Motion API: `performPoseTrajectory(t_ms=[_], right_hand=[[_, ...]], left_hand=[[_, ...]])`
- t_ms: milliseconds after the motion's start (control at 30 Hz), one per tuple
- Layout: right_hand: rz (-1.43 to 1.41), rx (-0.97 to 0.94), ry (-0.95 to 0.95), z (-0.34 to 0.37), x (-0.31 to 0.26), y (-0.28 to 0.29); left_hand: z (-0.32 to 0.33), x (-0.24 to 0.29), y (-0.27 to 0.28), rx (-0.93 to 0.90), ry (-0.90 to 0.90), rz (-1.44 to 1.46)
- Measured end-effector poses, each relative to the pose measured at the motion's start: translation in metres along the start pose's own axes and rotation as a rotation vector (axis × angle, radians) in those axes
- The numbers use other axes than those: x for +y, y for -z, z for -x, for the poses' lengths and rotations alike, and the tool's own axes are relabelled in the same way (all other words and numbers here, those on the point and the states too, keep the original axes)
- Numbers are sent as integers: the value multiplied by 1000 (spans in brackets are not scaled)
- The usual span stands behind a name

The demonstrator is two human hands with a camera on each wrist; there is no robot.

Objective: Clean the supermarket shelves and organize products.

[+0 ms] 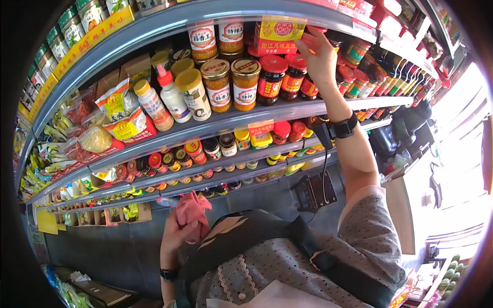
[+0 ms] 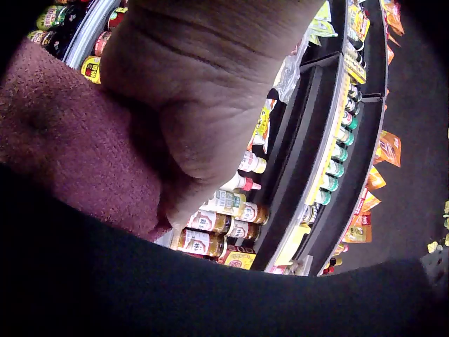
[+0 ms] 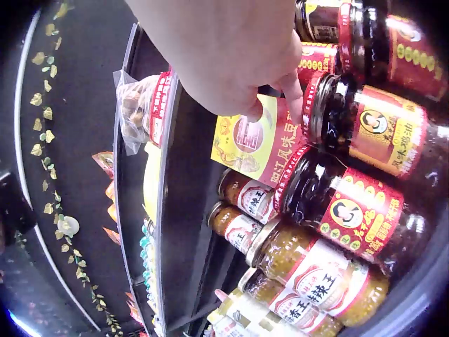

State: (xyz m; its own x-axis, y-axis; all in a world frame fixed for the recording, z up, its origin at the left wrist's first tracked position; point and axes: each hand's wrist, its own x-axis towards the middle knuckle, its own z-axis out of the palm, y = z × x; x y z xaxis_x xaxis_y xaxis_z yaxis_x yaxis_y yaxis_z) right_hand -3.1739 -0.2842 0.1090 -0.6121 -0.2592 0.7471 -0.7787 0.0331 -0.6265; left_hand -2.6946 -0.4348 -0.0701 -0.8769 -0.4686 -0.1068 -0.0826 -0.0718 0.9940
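My left hand (image 1: 179, 233) grips a crumpled pink cloth (image 1: 192, 210) below the shelves, in front of my body. In the left wrist view the cloth (image 2: 77, 147) bulges out beside the palm. My right hand (image 1: 321, 56) is raised to the upper shelf, beside a yellow-and-red box (image 1: 280, 36) with Chinese print. In the right wrist view two spread fingertips overlap the box (image 3: 256, 137), right at its edge. Under and beside that hand stand red-lidded jars of dark sauce (image 1: 272, 77). Gold-lidded jars (image 1: 245, 84) with white labels stand left of them.
Bottles (image 1: 174, 95) and bagged goods (image 1: 128, 123) fill the shelf's left part. A grey shelf edge (image 1: 205, 118) curves across in front. Lower shelves hold more small jars (image 1: 228, 146). A black case (image 1: 316, 191) stands on the floor, with a cable (image 1: 324, 169) running by my right arm.
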Motion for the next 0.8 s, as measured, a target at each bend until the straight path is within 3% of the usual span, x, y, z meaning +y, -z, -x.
performPoseTrajectory(t_ms=[333,400,433,533,600,667,733,800], right_hand=[[-257,20,-95,71,-25,40],[-340,27,-221,97,-28,55],[-318,31,-251,113,-27,65],[-237,82,-379,168,-37,97],[-179,76,-508,207,-55,121],[-169,135,-606,250,-65,145],[-110,134,-819,288,-83,172],[-67,163,-854,322,-97,200]], left_hand=[[-23,-19,-20,-28,-33,49],[-31,-18,-31,-44,-23,65],[-34,0,-44,-86,-5,110],[-51,-15,-43,-207,83,86],[-72,-23,-46,-316,32,30],[-86,-34,-55,-446,164,93],[-96,-35,-78,-515,161,101],[-104,-45,-104,-628,177,117]])
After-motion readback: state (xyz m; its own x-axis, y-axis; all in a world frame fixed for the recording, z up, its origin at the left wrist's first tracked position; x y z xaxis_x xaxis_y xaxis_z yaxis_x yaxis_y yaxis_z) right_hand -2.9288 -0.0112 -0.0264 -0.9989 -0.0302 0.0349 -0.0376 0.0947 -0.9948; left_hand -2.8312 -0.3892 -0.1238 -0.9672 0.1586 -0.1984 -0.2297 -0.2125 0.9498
